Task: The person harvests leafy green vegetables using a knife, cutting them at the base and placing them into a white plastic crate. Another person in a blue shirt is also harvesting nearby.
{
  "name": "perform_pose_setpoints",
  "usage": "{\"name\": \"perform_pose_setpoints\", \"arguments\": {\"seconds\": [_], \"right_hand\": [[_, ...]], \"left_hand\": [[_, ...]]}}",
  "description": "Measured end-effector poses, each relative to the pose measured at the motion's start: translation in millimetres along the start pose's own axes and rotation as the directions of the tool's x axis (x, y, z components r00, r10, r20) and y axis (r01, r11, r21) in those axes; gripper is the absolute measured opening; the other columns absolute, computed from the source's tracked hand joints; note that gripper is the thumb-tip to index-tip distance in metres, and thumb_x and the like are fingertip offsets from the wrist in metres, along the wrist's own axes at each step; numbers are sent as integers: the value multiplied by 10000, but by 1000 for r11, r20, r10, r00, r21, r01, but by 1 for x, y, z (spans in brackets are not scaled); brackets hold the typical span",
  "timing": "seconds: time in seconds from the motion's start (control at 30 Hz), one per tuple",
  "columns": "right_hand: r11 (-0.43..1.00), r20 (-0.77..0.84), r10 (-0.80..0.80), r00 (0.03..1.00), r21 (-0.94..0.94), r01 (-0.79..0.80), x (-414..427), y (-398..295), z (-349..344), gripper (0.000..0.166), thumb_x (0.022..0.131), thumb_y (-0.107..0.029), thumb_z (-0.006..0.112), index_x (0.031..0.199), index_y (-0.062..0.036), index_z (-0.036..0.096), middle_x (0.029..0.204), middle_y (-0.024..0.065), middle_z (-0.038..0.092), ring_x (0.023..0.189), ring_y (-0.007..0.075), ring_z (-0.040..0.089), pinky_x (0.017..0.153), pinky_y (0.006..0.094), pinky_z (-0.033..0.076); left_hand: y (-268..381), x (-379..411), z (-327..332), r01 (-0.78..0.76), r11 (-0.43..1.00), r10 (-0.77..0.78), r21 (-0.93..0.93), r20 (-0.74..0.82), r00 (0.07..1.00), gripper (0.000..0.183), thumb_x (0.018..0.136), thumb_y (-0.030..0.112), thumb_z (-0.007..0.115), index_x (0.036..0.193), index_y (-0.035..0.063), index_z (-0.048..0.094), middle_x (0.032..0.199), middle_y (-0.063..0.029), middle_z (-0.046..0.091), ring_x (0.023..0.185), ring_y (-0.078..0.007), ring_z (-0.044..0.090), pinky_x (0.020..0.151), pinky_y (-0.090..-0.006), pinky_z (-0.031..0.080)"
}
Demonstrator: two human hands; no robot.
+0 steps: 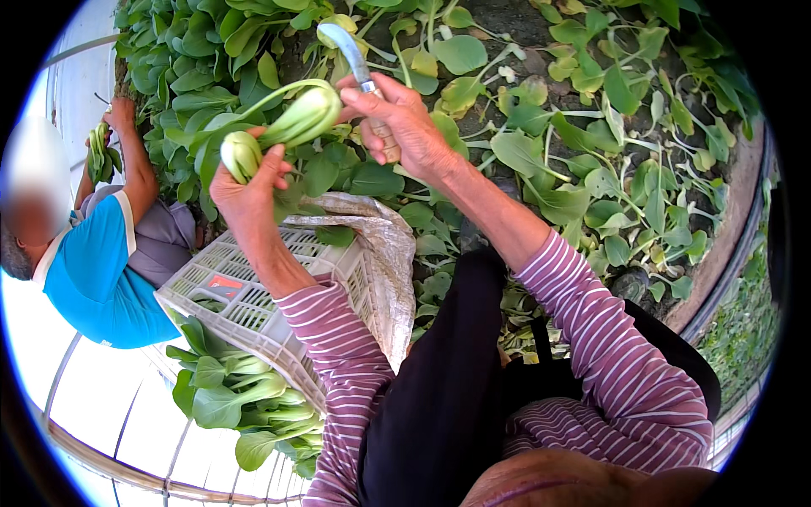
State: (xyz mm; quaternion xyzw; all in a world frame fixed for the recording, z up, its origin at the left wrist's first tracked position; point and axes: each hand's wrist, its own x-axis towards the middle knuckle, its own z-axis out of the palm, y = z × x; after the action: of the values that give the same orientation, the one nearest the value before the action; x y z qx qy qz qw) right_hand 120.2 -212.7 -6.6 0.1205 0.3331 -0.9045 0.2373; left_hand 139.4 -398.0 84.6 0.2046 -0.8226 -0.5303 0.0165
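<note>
My left hand [253,187] grips two pale-green heads of bok choy. One head [241,155] points its rounded base toward me. The other head [304,117] lies aslant with its base to the right, and a loose-looking stalk [285,92] arcs over it. My right hand [402,123] is closed around the wooden handle [384,134] of a small curved knife [348,51], its blade pointing up and away. The fingertips of that hand are at the base of the slanted head; whether they press on it is hard to tell.
Below my left forearm stands a white plastic crate [253,291] with bok choy [253,399] at its near end and a woven plastic sheet [389,253] over its side. Dense plants [196,70] grow at upper left; cut leaves [589,146] litter the soil. A co-worker [108,272] crouches left, holding greens.
</note>
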Motion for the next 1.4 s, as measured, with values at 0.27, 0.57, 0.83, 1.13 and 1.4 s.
{"name": "perform_pose_setpoints", "arguments": {"seconds": [0.27,0.57,0.83,1.13,1.4], "right_hand": [[976,-202,-215,956,-66,206,-56,-24,-8,315,826,-124,795,1033,-22,580,655,-47,503,444,39,467,335,205,355],[658,66,-340,938,-696,288,-150,-91,34,415,731,-194,875,1036,-22,653,690,-47,546,582,36,489,488,212,401],[700,80,-456,886,-582,413,-208,-96,68,295,784,-152,825,970,-33,630,604,-47,531,442,27,442,385,204,326],[767,159,-423,892,-461,446,-239,-62,87,219,799,-147,795,880,-42,621,607,-32,553,438,27,447,375,203,313],[810,-184,-460,869,-487,327,-217,-58,58,186,882,-186,662,838,-6,651,781,96,675,635,159,627,538,263,474]], "left_hand": [[17,-65,31,-35,994,45,-103,92,995,383,839,7,749,1211,22,660,820,-26,699,668,-62,607,602,-194,473],[57,-134,22,-351,924,332,149,138,933,476,841,29,751,1295,26,611,1259,-115,654,1119,-213,630,952,-319,497],[88,-243,26,-697,613,748,372,11,663,597,744,-4,754,1311,-11,570,1322,-190,587,1244,-350,544,1048,-439,430],[70,-264,12,-647,556,775,521,-45,630,547,797,80,725,1283,-33,501,1204,-201,594,1142,-371,559,1004,-486,406],[50,-269,31,-617,557,768,556,-63,637,222,778,90,675,940,27,537,901,-173,617,805,-363,602,710,-455,471]]}}
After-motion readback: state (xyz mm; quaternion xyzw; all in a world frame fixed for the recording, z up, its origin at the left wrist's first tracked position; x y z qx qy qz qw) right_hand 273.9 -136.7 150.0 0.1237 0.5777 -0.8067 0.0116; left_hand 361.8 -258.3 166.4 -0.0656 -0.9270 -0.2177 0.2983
